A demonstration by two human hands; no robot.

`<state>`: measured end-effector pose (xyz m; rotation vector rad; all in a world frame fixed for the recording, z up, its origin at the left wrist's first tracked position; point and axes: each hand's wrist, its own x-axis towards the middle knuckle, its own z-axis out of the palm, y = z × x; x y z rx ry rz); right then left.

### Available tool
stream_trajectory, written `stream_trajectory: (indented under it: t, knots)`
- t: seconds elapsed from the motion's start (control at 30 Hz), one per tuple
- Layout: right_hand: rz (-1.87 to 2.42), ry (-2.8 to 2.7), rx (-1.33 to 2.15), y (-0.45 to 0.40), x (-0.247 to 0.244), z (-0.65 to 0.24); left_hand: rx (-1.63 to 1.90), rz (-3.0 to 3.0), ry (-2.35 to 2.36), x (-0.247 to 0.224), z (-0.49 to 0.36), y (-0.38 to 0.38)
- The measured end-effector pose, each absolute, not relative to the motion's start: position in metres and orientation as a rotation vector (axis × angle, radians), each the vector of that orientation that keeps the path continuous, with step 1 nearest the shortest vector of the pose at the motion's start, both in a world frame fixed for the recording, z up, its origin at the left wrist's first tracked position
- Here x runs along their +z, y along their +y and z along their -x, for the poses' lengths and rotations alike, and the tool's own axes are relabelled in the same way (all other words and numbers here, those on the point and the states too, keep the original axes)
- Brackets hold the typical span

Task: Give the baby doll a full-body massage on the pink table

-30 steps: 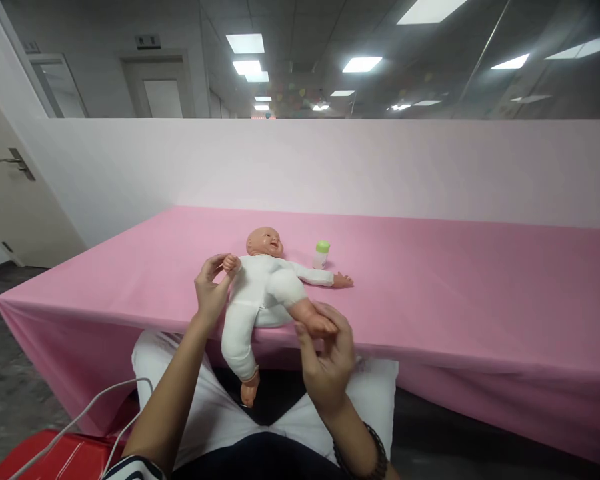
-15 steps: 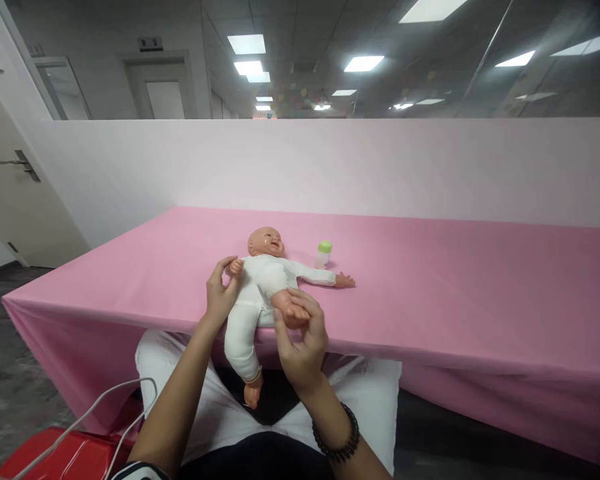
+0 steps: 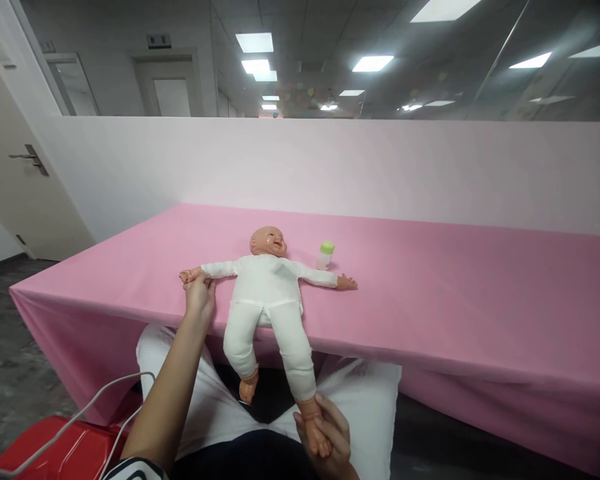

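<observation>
A baby doll (image 3: 265,283) in a white cloth suit lies on its back on the pink-covered table (image 3: 455,293), its head away from me and its legs over the near edge. My left hand (image 3: 199,295) is closed around the doll's hand on the left, that arm stretched out sideways. Low over my lap, my right hand (image 3: 333,433) grips the doll's foot on the right, that leg straight. The other foot (image 3: 249,387) hangs free. Beside the doll's head stands a small bottle (image 3: 325,255) with a green cap.
Behind the table runs a white wall (image 3: 360,167) with a window above it. A red plastic object (image 3: 55,450), perhaps a stool, is at lower left with a white cable (image 3: 95,403) over it. A door (image 3: 25,167) is at far left.
My left hand has drawn the doll's arm out to the left from its chest. My right hand has brought the bent leg down toward me, and it is now straight.
</observation>
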<state>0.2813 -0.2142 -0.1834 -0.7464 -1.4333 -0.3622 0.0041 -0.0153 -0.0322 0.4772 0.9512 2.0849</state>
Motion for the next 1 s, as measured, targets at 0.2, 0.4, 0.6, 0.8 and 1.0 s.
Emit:
stream_trajectory:
  t: [0.2,0.4,0.6,0.8,1.0]
  knots:
    - [0.713,-1.393,-0.318,-0.211,-0.154,-0.278,2.107,-0.51,0.925,-0.031,-0.01,-0.026]
    - [0.751,-1.264,-0.147,-0.191,-0.086,-0.261,1.966,-1.221,0.996,-0.031,-0.026,-0.044]
    - [0.698,-1.379,-0.09,-0.153,-0.032,-0.234,1.722,-1.588,1.097,-0.028,-0.031,-0.048]
    - [0.698,-1.594,-0.141,-0.139,-0.023,-0.213,1.653,-1.672,1.108,-0.024,-0.029,-0.05]
    - [0.679,-1.475,-0.219,-0.152,-0.023,-0.216,1.721,-1.574,1.128,-0.029,-0.03,-0.047]
